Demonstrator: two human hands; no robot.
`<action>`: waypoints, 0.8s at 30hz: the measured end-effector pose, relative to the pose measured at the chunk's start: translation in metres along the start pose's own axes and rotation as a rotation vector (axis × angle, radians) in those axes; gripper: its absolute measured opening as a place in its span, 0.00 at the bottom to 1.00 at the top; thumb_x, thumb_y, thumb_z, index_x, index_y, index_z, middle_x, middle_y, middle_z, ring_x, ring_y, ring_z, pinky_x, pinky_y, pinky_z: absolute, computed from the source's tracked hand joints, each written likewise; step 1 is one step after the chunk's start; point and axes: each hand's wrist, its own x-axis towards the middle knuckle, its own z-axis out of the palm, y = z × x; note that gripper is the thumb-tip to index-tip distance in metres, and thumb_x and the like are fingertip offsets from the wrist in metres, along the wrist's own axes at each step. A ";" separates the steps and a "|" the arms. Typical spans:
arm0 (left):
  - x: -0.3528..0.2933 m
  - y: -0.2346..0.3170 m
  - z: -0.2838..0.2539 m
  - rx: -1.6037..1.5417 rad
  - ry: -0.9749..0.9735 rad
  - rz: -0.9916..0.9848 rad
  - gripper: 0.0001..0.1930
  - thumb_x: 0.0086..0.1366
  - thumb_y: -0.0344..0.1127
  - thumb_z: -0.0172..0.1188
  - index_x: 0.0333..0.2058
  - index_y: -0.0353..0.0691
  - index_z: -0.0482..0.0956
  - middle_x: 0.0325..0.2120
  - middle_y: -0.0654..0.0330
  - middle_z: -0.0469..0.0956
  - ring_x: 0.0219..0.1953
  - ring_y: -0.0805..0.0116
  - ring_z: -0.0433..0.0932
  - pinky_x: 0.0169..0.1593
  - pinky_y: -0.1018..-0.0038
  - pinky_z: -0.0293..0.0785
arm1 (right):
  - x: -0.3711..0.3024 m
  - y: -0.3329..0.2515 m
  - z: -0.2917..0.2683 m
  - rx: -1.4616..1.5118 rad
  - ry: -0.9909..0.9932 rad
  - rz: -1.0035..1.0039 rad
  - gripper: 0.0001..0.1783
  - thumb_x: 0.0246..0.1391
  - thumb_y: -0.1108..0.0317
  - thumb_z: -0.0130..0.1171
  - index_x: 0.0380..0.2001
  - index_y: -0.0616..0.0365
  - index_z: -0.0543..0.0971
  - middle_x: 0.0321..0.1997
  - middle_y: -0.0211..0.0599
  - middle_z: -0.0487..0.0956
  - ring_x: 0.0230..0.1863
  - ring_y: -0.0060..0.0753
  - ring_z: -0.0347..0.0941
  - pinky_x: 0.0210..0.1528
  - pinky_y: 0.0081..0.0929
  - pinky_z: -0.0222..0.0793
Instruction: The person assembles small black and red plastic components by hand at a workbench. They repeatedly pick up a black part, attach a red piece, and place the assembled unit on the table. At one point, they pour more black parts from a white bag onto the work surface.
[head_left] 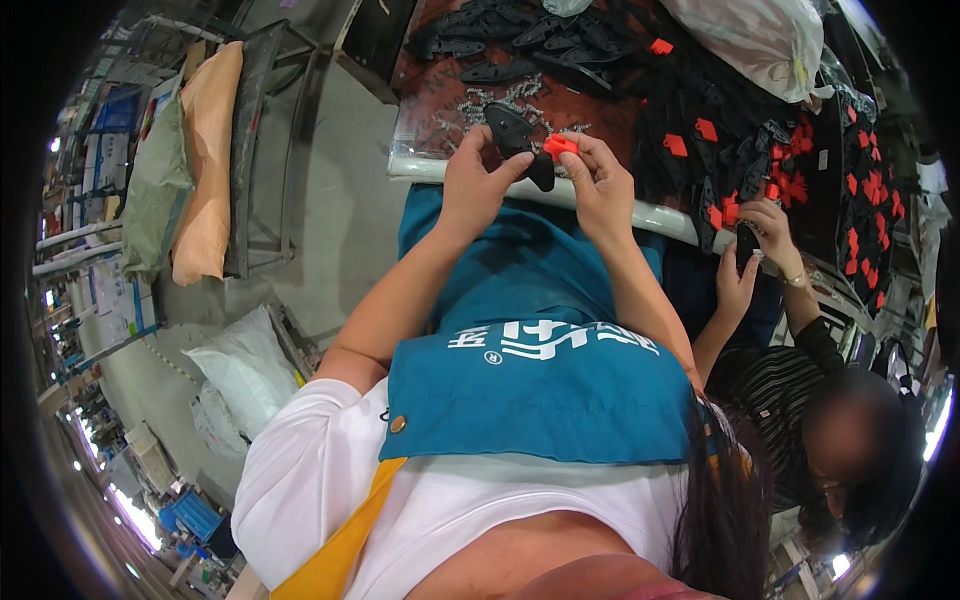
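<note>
My left hand (474, 188) is closed on a curved black plastic part (512, 128), its thumb and fingers gripping the sides. A small red plastic piece (560, 147) is pinched between the thumb and fingers of my right hand (604, 188). The red piece is close against the right side of the black part; whether they are joined I cannot tell. Both hands are over the near edge of the work table. Just beyond them lies a scatter of small silvery metal pieces (522, 88), too small to name surely.
Black plastic parts (590, 50) are heaped on the reddish tabletop (425, 110). Loose red pieces (706, 130) lie among more black parts to the right. There, a co-worker's hands (765, 235) handle a black part. A white plastic bag (750, 45) sits at the back right.
</note>
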 end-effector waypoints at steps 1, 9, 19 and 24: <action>-0.001 0.002 0.000 -0.055 -0.052 -0.008 0.14 0.58 0.24 0.61 0.42 0.35 0.71 0.36 0.60 0.77 0.39 0.75 0.76 0.42 0.78 0.77 | 0.000 -0.001 -0.003 0.025 -0.033 0.007 0.16 0.60 0.69 0.54 0.48 0.67 0.73 0.41 0.36 0.79 0.44 0.20 0.73 0.48 0.18 0.66; -0.008 0.011 -0.003 -0.081 -0.161 -0.083 0.17 0.57 0.24 0.61 0.46 0.38 0.71 0.39 0.63 0.76 0.39 0.75 0.77 0.43 0.78 0.76 | 0.004 -0.019 -0.017 -0.253 -0.161 0.007 0.12 0.57 0.68 0.57 0.43 0.62 0.78 0.31 0.35 0.81 0.32 0.17 0.73 0.37 0.18 0.68; -0.009 0.018 -0.008 -0.127 -0.204 -0.071 0.14 0.62 0.28 0.57 0.47 0.38 0.70 0.39 0.62 0.76 0.41 0.75 0.76 0.43 0.78 0.75 | 0.000 -0.036 -0.015 -0.260 -0.169 0.019 0.15 0.57 0.66 0.59 0.43 0.64 0.78 0.32 0.31 0.81 0.34 0.14 0.70 0.38 0.15 0.66; -0.012 0.019 -0.008 -0.055 -0.188 0.068 0.12 0.65 0.29 0.54 0.47 0.37 0.70 0.39 0.61 0.76 0.41 0.75 0.76 0.44 0.77 0.75 | -0.003 -0.049 -0.009 -0.346 -0.136 0.009 0.13 0.56 0.68 0.59 0.43 0.63 0.78 0.30 0.33 0.81 0.31 0.14 0.70 0.35 0.16 0.66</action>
